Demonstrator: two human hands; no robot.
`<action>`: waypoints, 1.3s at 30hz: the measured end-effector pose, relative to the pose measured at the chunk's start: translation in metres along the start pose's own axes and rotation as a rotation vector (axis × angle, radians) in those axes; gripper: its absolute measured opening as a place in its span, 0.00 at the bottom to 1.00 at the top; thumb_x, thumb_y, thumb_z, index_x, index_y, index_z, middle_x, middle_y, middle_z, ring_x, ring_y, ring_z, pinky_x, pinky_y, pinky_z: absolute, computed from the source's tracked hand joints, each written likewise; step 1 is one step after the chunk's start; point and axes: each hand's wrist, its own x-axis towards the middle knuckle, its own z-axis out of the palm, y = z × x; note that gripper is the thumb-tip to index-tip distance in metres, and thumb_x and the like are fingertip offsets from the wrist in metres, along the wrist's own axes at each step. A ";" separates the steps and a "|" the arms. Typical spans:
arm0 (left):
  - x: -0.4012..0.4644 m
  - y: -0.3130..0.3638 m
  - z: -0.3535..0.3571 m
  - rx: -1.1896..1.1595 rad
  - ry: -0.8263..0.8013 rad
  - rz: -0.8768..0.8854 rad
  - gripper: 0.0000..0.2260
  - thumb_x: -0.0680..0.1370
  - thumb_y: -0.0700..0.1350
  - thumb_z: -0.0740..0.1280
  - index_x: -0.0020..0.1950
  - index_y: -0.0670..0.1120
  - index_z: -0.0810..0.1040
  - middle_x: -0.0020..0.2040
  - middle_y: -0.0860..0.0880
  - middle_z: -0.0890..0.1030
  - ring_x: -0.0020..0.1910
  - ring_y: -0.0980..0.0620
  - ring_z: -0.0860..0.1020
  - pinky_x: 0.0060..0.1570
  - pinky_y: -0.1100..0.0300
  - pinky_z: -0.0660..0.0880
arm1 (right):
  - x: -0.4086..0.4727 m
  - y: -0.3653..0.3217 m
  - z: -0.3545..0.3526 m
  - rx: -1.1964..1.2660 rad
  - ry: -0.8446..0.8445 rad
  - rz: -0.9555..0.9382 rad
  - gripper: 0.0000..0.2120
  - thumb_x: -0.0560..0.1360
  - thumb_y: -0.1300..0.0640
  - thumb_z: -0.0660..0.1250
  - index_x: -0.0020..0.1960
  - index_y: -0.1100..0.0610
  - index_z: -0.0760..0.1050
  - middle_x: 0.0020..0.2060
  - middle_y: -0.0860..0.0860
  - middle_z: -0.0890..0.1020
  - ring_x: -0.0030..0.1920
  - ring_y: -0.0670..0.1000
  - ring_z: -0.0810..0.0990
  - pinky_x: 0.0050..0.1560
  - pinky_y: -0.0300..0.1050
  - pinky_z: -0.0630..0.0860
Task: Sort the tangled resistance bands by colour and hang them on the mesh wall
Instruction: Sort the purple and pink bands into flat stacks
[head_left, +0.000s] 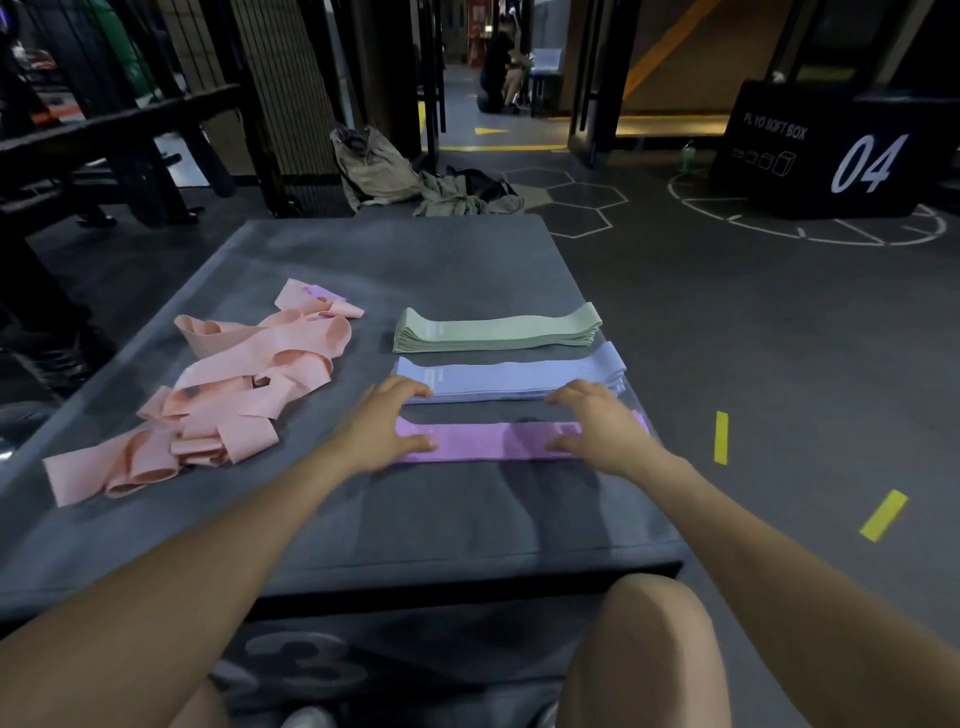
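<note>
Nearest: left hand and right hand, fingers spread and nearly straight, press flat on the two ends of the purple band stack on the grey plyo box; nothing gripped. Beyond it lie the blue stack, then the green stack, both squared. Left: pink bands in a tangle, one purple band at its far end. Judgement: three colours sorted, pink left, nothing hung. Far left, dark mesh panel hard to make out; stack counts unreadable.
</note>
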 end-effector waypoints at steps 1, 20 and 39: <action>0.000 0.001 0.001 0.035 -0.083 0.012 0.29 0.68 0.50 0.76 0.66 0.47 0.72 0.65 0.50 0.71 0.65 0.49 0.69 0.63 0.61 0.64 | 0.003 -0.007 0.004 -0.005 -0.081 -0.027 0.29 0.71 0.51 0.72 0.69 0.55 0.68 0.65 0.53 0.71 0.66 0.55 0.67 0.65 0.47 0.66; 0.006 -0.021 -0.010 -0.074 -0.041 0.024 0.18 0.74 0.48 0.71 0.62 0.45 0.75 0.60 0.47 0.74 0.61 0.50 0.72 0.61 0.63 0.65 | 0.041 -0.053 0.010 0.060 -0.056 -0.152 0.23 0.73 0.51 0.70 0.66 0.56 0.72 0.61 0.53 0.76 0.62 0.53 0.73 0.62 0.42 0.67; 0.070 -0.165 -0.114 0.274 0.047 -0.295 0.27 0.74 0.49 0.69 0.71 0.49 0.66 0.70 0.46 0.67 0.68 0.44 0.66 0.66 0.50 0.64 | 0.255 -0.207 0.069 0.227 0.007 -0.125 0.10 0.77 0.60 0.61 0.53 0.59 0.79 0.52 0.59 0.81 0.54 0.61 0.78 0.51 0.45 0.72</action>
